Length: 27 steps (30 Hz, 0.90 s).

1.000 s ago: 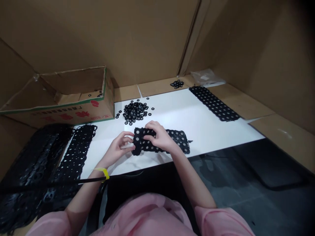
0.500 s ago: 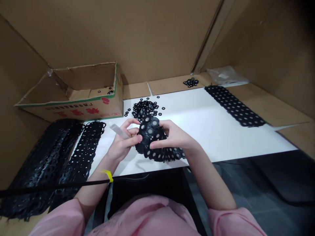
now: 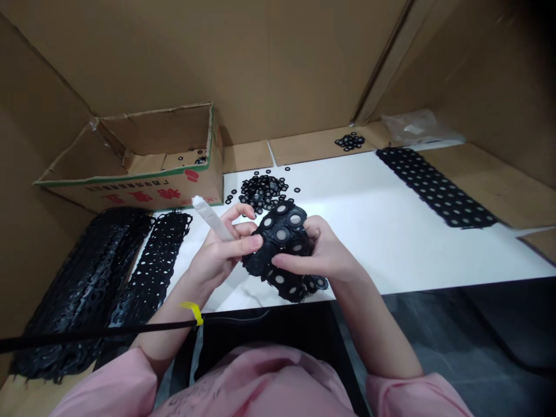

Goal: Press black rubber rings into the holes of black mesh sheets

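Note:
Between my two hands is a black rubber sheet [image 3: 282, 234] dotted with round grey-white discs, bent and folded over itself. My left hand [image 3: 223, 249] pinches its left edge with the thumb on top; a white stick-like tool [image 3: 212, 217] also lies in that hand, slanting up past the fingers. My right hand [image 3: 321, 252] is closed round the right side of the sheet, thumb across its face. The sheet's lower part hangs near the front edge of the white table [image 3: 382, 231]. Just behind it lies a heap of small black rings [image 3: 263, 188].
An open cardboard box [image 3: 160, 194] with a few rings stands at the back left. Stacked black perforated sheets [image 3: 78, 289] and a narrower strip [image 3: 158, 260] lie left. At right are a dotted black sheet [image 3: 434, 185], a small ring pile [image 3: 350, 141] and a clear plastic bag [image 3: 419, 126].
The sheet's held part is tilted more toward me and its hanging end has folded in beneath. My right fingers have curled further round it. The view has shifted slightly.

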Available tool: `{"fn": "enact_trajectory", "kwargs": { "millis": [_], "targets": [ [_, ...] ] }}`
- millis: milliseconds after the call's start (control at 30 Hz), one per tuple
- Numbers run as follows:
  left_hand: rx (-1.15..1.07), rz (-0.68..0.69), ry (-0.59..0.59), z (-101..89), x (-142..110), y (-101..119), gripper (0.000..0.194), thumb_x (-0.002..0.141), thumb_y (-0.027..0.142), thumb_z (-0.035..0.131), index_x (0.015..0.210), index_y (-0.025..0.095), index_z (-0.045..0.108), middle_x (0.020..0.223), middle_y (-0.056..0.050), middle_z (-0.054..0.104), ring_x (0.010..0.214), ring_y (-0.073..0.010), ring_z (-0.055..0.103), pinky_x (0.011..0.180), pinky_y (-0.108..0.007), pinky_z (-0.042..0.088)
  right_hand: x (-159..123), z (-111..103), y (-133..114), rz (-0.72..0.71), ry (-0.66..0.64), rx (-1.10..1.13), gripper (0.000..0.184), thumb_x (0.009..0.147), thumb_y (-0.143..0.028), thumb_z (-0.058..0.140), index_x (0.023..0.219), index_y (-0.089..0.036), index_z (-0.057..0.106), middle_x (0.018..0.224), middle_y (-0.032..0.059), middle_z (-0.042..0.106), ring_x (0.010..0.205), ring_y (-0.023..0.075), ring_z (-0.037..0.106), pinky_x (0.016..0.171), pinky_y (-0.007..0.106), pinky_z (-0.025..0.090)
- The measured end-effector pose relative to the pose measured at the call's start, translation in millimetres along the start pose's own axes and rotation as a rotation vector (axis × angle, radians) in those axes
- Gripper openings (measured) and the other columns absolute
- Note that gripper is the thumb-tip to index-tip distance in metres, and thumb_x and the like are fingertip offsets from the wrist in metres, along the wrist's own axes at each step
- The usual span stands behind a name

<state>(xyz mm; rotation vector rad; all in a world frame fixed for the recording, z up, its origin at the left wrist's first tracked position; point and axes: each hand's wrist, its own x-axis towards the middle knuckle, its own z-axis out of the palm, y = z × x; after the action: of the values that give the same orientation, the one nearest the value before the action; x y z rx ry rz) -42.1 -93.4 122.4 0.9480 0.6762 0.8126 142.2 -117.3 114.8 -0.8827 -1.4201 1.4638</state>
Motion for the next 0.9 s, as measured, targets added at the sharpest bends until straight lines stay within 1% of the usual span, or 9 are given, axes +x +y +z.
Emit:
{"fn": "enact_trajectory", "kwargs": {
  "millis": [267,500,567,633,700,733,767,833,900],
  "targets": [
    [-0.011,-0.023,-0.030,5.8,-3,3,0.040,0.068,0.021,0.077,0.090,0.021,0.044,0.054,0.010,0.041,0.041,-0.0020,0.033,0.040,-0.011,0.021,-6,5,-1,-0.093,0.033,-0.047,0.019,0.064,-0.023,0.074,0.059,-0.016,0.057,0.057,-0.0012,0.053,0.052,0.0106,0.050,0.046,0.022,0.040],
    [-0.043,-0.030,-0.033,3.4,-3,3,0.041,0.067,0.022,0.079,0.090,0.022,0.045,0.053,0.009,0.045,0.040,-0.0033,0.037,0.039,-0.012,0.026,-4,4,0,-0.133,0.029,-0.207,0.019,0.069,-0.031,0.072,0.066,-0.017,0.059,0.063,0.0008,0.060,0.058,0.0144,0.056,0.052,0.026,0.046],
    [-0.038,-0.021,-0.022,0.6,-2,2,0.041,0.066,0.020,0.079,0.090,0.021,0.045,0.053,0.010,0.044,0.040,-0.0035,0.039,0.039,-0.012,0.026,-11,2,0,-0.196,0.148,-0.390,0.025,0.067,-0.032,0.076,0.083,-0.018,0.062,0.081,0.0033,0.065,0.076,0.0193,0.061,0.068,0.032,0.050],
    [-0.026,-0.008,0.004,-2.9,0,0,0.043,0.065,0.019,0.080,0.089,0.021,0.045,0.052,0.010,0.042,0.041,-0.0036,0.041,0.040,-0.012,0.027,-22,1,-3,-0.313,0.396,-0.600,0.042,0.063,-0.030,0.079,0.099,-0.021,0.059,0.098,0.0055,0.064,0.095,0.0234,0.058,0.084,0.038,0.046],
    [-0.015,0.003,0.033,-6.6,1,-1,0.044,0.063,0.019,0.081,0.089,0.020,0.045,0.053,0.010,0.043,0.042,-0.0042,0.044,0.041,-0.013,0.030,-36,5,-7,-0.468,0.545,-0.707,0.041,0.064,-0.026,0.078,0.099,-0.023,0.057,0.097,0.0051,0.061,0.097,0.0230,0.054,0.088,0.040,0.042],
    [-0.011,0.007,0.042,-8.4,1,-2,0.045,0.062,0.019,0.082,0.089,0.020,0.045,0.054,0.010,0.044,0.043,-0.0047,0.045,0.042,-0.013,0.031,-41,8,-10,-0.547,0.472,-0.701,0.034,0.066,-0.025,0.076,0.094,-0.023,0.057,0.090,0.0036,0.060,0.092,0.0210,0.054,0.086,0.038,0.042],
    [-0.009,0.010,0.048,-10.0,2,-3,0.046,0.062,0.019,0.082,0.090,0.020,0.045,0.055,0.009,0.046,0.044,-0.0051,0.047,0.043,-0.013,0.033,-45,12,-11,-0.616,0.272,-0.675,0.023,0.069,-0.025,0.073,0.086,-0.022,0.057,0.082,0.0015,0.060,0.085,0.0186,0.054,0.083,0.036,0.042],
    [-0.008,0.016,0.053,-12.6,3,-3,0.045,0.062,0.019,0.082,0.090,0.020,0.046,0.056,0.009,0.048,0.045,-0.0060,0.049,0.043,-0.013,0.034,-48,23,-10,-0.709,-0.330,-0.594,0.012,0.076,-0.028,0.065,0.071,-0.021,0.057,0.072,-0.0007,0.061,0.073,0.0150,0.055,0.080,0.034,0.043],
    [-0.007,0.016,0.052,-14.2,3,-3,0.045,0.063,0.018,0.081,0.091,0.021,0.046,0.057,0.008,0.050,0.046,-0.0068,0.050,0.043,-0.014,0.035,-45,34,-1,-0.929,-0.777,-0.439,0.026,0.078,-0.027,0.062,0.054,-0.022,0.052,0.071,-0.0019,0.066,0.076,0.0139,0.059,0.082,0.029,0.044]
  ]
}}
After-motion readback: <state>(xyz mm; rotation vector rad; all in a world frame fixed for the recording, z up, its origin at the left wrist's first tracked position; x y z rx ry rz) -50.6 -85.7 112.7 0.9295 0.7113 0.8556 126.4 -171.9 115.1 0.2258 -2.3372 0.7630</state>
